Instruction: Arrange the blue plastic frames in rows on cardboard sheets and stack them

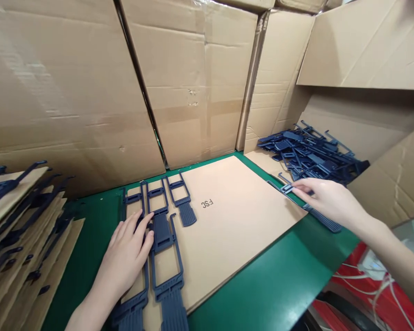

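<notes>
My left hand (pixel 126 253) lies with its fingers spread over dark blue plastic frames (pixel 163 236), which are set out in rows on a flat cardboard sheet (pixel 234 230). Each frame has a rectangular opening and a ribbed, paddle-like end. A shorter-looking frame (pixel 181 197) lies just right of those under the hand. Beyond the sheet's right edge, my right hand (pixel 326 197) pinches another dark blue plastic frame (pixel 326 220) between thumb and fingers. Its ribbed end points toward the lower right, and the hand covers part of its middle.
A tangled pile of the same frames (pixel 313 154) sits in an open cardboard box (pixel 362 108) at the right. Cardboard sheets layered with frames (pixel 27 257) rise at the left. Tall cartons (pixel 200 92) wall off the back of the green table (pixel 255 287). White cables (pixel 376 289) hang at lower right.
</notes>
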